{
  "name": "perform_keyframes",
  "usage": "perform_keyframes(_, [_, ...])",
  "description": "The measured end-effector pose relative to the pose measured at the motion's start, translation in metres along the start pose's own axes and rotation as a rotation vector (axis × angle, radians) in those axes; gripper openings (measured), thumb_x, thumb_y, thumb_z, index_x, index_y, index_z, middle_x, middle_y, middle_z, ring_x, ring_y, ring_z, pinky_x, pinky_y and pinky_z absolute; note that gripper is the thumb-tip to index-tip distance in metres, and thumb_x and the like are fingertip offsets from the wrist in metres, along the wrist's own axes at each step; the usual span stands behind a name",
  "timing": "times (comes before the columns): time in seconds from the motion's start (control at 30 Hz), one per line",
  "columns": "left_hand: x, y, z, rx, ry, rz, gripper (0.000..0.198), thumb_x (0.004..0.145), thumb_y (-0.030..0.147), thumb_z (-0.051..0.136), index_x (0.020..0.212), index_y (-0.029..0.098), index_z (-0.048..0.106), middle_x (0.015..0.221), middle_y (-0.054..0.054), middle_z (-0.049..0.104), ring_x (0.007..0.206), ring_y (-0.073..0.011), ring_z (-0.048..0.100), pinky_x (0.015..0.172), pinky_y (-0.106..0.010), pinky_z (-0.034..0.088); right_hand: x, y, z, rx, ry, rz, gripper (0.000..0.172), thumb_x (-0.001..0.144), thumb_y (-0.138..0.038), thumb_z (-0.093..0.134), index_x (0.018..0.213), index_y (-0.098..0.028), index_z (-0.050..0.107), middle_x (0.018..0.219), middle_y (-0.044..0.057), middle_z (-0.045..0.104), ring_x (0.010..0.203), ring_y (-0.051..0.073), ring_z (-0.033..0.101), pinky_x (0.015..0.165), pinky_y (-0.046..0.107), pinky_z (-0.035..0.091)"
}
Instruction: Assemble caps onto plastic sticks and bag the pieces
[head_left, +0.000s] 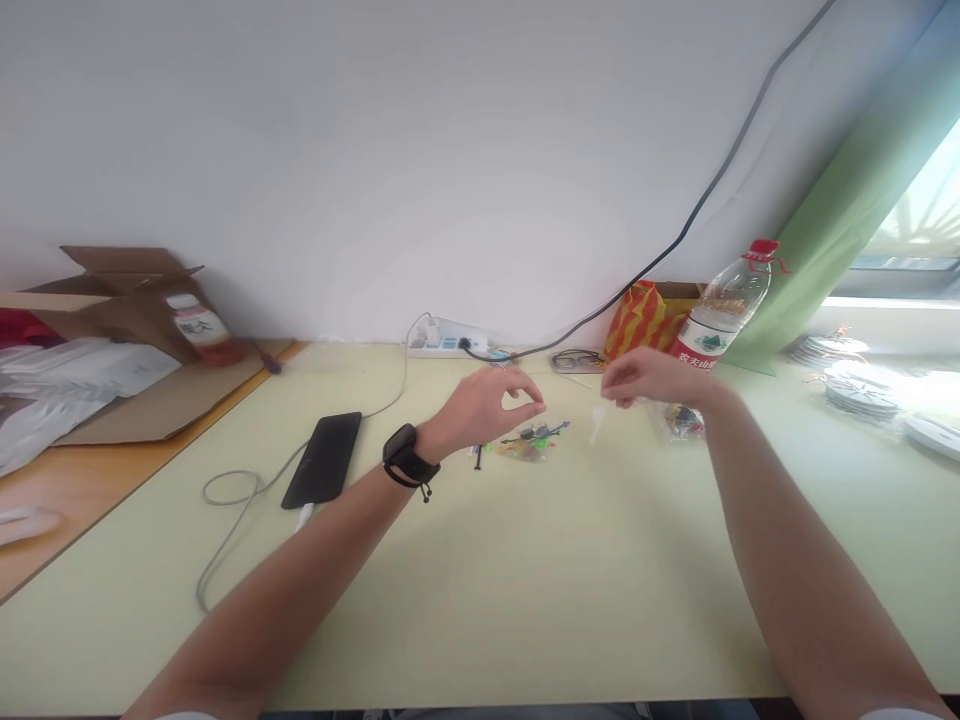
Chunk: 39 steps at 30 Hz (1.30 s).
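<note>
My left hand (491, 405), with a black watch on the wrist, is held above the table. Its thumb and index finger curl into a ring with their tips nearly meeting; anything between them is too small to make out. Just below lies a small pile of colourful plastic pieces (529, 440), some in a clear bag, with a dark small piece (478, 458) to their left. My right hand (634, 380) is closed in a pinch on a thin translucent plastic strip (597, 425), blurred, hanging down from the fingertips. Beyond its wrist is a clear bag of small coloured parts (682, 420).
A black phone (322, 460) with a charging cable lies at left. Behind are a power strip (446, 338), glasses (576, 360), a red-yellow bag (637, 315) and a large water bottle (724, 310). A cardboard box (135, 300) and drink bottle (202, 330) stand far left, packaged white discs (862, 388) right.
</note>
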<state>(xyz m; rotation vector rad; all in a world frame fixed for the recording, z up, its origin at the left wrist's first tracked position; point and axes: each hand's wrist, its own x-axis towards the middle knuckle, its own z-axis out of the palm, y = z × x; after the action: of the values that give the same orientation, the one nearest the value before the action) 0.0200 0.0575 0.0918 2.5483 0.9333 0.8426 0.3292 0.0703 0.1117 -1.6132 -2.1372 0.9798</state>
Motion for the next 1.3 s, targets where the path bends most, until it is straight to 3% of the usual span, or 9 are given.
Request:
perform_keyframes(0.13, [0.000, 0.001, -0.001, -0.012, -0.012, -0.015, 0.022, 0.095, 0.041, 0.060, 0.093, 0.028, 0.077, 0.107, 0.001, 0.076, 0.090, -0.0192, 0.066, 0.075, -0.031, 0.047, -0.029, -0.014, -0.019, 0.209, 0.486, -0.184, 0.039, 0.073, -0.053, 0.083, 0.088, -0.018, 0.077, 0.081, 0.008, 0.075, 0.074, 0.021, 0.069, 0.069, 0.034, 0.056])
perform_keyframes(0.2, [-0.001, 0.001, -0.001, -0.014, -0.011, -0.018, 0.023, 0.095, 0.042, 0.060, 0.092, 0.028, 0.077, 0.107, 0.001, 0.076, 0.091, -0.0191, 0.066, 0.075, -0.030, 0.047, -0.037, -0.025, -0.019, 0.252, 0.601, -0.260, 0.036, 0.071, -0.052, 0.086, 0.085, -0.020, 0.078, 0.077, 0.007, 0.075, 0.071, 0.021, 0.069, 0.065, 0.034, 0.056])
perform_keyframes(0.27, [-0.001, 0.002, -0.001, -0.014, -0.012, -0.020, 0.023, 0.096, 0.042, 0.059, 0.092, 0.028, 0.077, 0.108, 0.001, 0.076, 0.091, -0.0191, 0.066, 0.075, -0.031, 0.047, -0.040, -0.039, -0.013, 0.237, 0.576, -0.321, 0.033, 0.071, -0.051, 0.087, 0.084, -0.021, 0.079, 0.077, 0.006, 0.075, 0.071, 0.021, 0.069, 0.063, 0.033, 0.056])
perform_keyframes(0.4, [0.000, 0.002, -0.001, -0.013, -0.014, -0.032, 0.023, 0.096, 0.042, 0.060, 0.093, 0.028, 0.078, 0.107, 0.001, 0.077, 0.091, -0.0192, 0.067, 0.077, -0.031, 0.048, -0.035, -0.064, 0.008, 0.081, 0.393, -0.368, 0.028, 0.078, -0.048, 0.081, 0.083, -0.021, 0.081, 0.071, 0.004, 0.072, 0.063, 0.017, 0.065, 0.054, 0.028, 0.049])
perform_keyframes(0.6, [0.000, 0.000, 0.001, -0.077, -0.013, -0.029, 0.023, 0.096, 0.042, 0.062, 0.097, 0.028, 0.079, 0.106, 0.001, 0.078, 0.091, -0.0184, 0.068, 0.079, -0.031, 0.051, -0.014, -0.077, 0.039, -0.129, 0.339, -0.367, 0.018, 0.083, -0.036, 0.073, 0.079, -0.020, 0.080, 0.058, -0.001, 0.063, 0.052, 0.011, 0.050, 0.047, 0.025, 0.036])
perform_keyframes(0.7, [0.000, -0.002, 0.001, -0.147, -0.027, -0.033, 0.023, 0.096, 0.040, 0.062, 0.096, 0.027, 0.080, 0.107, 0.000, 0.079, 0.091, -0.0178, 0.069, 0.081, -0.029, 0.053, -0.005, -0.079, 0.049, -0.114, 0.310, -0.279, 0.017, 0.083, -0.034, 0.071, 0.079, -0.020, 0.080, 0.060, -0.001, 0.065, 0.047, 0.010, 0.050, 0.046, 0.024, 0.037])
perform_keyframes(0.83, [0.001, -0.004, 0.000, -0.199, -0.036, -0.036, 0.022, 0.096, 0.037, 0.063, 0.095, 0.026, 0.082, 0.110, -0.001, 0.079, 0.091, -0.0176, 0.070, 0.082, -0.029, 0.054, 0.001, -0.084, 0.060, 0.003, 0.316, -0.123, 0.019, 0.083, -0.034, 0.069, 0.080, -0.017, 0.078, 0.078, 0.003, 0.075, 0.045, 0.009, 0.052, 0.044, 0.024, 0.040])
perform_keyframes(1.03, [0.001, -0.002, -0.001, -0.187, -0.042, -0.031, 0.022, 0.095, 0.038, 0.064, 0.095, 0.027, 0.083, 0.105, -0.001, 0.080, 0.085, -0.0174, 0.070, 0.079, -0.030, 0.054, 0.004, -0.091, 0.070, 0.055, 0.252, -0.072, 0.013, 0.081, -0.027, 0.069, 0.082, -0.017, 0.078, 0.075, 0.002, 0.075, 0.047, 0.008, 0.045, 0.042, 0.021, 0.035])
perform_keyframes(1.3, [0.000, 0.000, -0.002, -0.168, -0.050, -0.008, 0.022, 0.095, 0.039, 0.063, 0.095, 0.028, 0.083, 0.105, 0.000, 0.080, 0.082, -0.0163, 0.068, 0.077, -0.029, 0.051, 0.001, -0.093, 0.068, 0.021, 0.154, -0.016, 0.019, 0.083, -0.024, 0.064, 0.093, -0.022, 0.079, 0.084, 0.000, 0.076, 0.046, 0.006, 0.044, 0.044, 0.020, 0.034])
